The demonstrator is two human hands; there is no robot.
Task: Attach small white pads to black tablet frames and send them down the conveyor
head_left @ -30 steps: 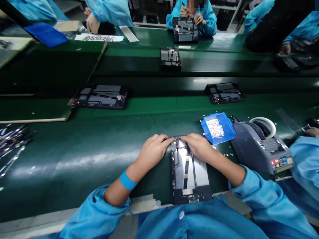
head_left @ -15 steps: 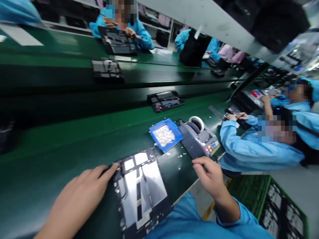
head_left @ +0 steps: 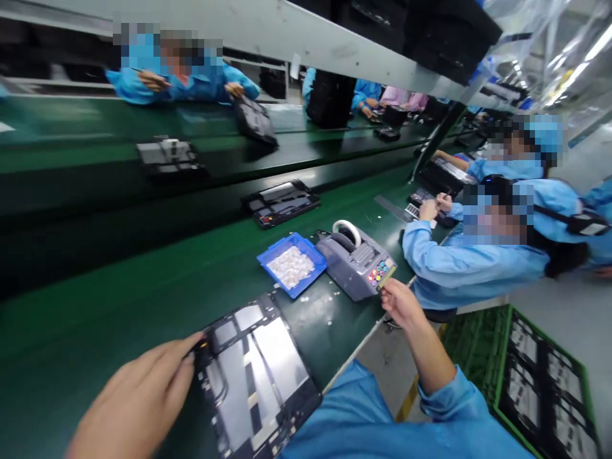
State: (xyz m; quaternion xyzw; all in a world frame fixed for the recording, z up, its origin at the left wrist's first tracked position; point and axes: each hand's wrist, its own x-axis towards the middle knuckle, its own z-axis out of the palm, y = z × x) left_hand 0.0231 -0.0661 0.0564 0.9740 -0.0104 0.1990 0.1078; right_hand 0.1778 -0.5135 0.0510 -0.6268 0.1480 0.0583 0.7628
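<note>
An opened tablet [head_left: 253,376] lies in front of me with its silvery batteries, black strips and circuit parts bare. My left hand [head_left: 138,395] grips its far left corner, fingers along the edge. To the right, my right hand [head_left: 403,305] is closed in a pinch at the front outlet of a grey tape dispenser [head_left: 351,264]. What the fingertips hold is too small to make out. A white tape roll [head_left: 348,231] sits on top of the dispenser, and coloured buttons show near its front. Beside it stands a blue tray [head_left: 268,256] of small white pieces.
Another opened tablet [head_left: 282,203] lies beyond the tray, and one more [head_left: 169,156] across the bench [head_left: 119,280]. A co-worker [head_left: 478,268] sits close on the right; another [head_left: 143,80] works opposite. A green crate [head_left: 502,357] holding tablets stands at lower right.
My right hand has moved forward to the dispenser's front outlet. My left hand stays at the tablet's corner. The view has shifted, and the co-worker opposite has tilted a tablet to one side.
</note>
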